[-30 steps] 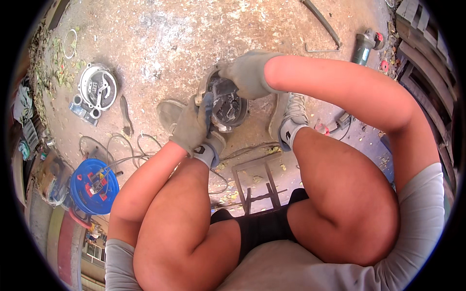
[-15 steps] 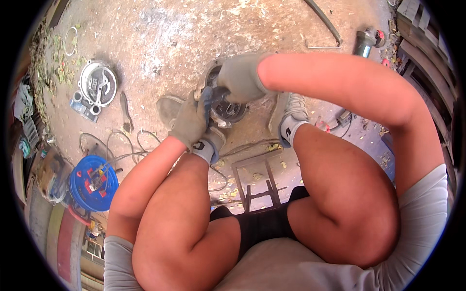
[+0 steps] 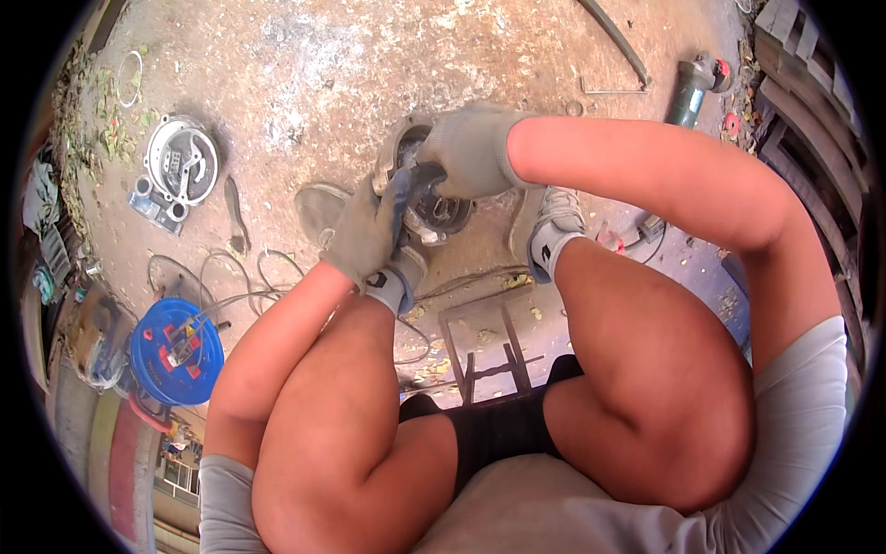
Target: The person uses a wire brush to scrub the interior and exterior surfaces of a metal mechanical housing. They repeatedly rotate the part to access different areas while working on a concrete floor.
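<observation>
Between my feet a round, dark-hollowed metal housing [image 3: 448, 222] rests on the ground, tilted a little. My left hand [image 3: 362, 229], in a grey work glove with dark finger pads, is closed on the housing's left rim. From above, my right hand [image 3: 472, 152], gloved alike, reaches over the housing's opening with curled fingers. Those fingertips are down at the hollow, and whatever they pinch is hidden. A second round metal cover [image 3: 196, 164] with a pale machined edge lies on the ground to the left, with a small grey bracket-like part [image 3: 155, 207] beside it.
A brush [image 3: 235, 214] lies left of my feet, with loops of cable below. At the lower left stands a blue basin [image 3: 155, 369] holding red pieces. An angle grinder [image 3: 688, 97], a hex key [image 3: 614, 90] and a hose [image 3: 616, 42] lie at the upper right, near wooden pallets [image 3: 803, 120].
My right hand has shifted slightly right, showing more of the housing's hollow and its curled fingertips. My left hand stays on the rim. The whole view has shifted slightly.
</observation>
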{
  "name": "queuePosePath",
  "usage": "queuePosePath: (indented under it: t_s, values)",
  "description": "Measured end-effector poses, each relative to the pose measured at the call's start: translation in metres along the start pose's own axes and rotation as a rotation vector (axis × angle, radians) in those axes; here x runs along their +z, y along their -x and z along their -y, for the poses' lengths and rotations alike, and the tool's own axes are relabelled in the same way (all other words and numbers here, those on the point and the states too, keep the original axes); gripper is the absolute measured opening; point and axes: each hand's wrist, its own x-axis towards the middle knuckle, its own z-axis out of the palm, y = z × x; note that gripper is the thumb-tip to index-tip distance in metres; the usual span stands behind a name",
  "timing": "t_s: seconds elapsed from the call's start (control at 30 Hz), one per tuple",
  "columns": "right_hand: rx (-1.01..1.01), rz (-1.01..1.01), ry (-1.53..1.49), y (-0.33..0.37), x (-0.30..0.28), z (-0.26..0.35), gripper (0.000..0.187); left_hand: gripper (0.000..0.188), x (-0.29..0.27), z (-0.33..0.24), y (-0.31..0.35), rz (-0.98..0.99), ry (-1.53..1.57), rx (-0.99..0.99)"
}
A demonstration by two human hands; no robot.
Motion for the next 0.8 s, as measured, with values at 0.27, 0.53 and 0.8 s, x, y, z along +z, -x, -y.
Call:
queuePosePath:
  t_s: [0.27, 0.53, 0.8]
  values:
    - [-0.085, -0.064, 0.019, 0.003, 0.008, -0.002, 0.036, 0.067, 0.004, 0.008, 0.000, -0.128, -0.261, 0.156]
    - [-0.028, -0.012, -0.062, -0.001, 0.002, 0.003, 0.037, 0.054, -0.004, -0.010, -0.005, 0.000, 0.116, -0.231]
    - [0.055, 0.011, -0.032, -0.006, 0.018, 0.011, 0.037, 0.054, -0.003, -0.003, 0.011, -0.016, -0.263, 0.054]
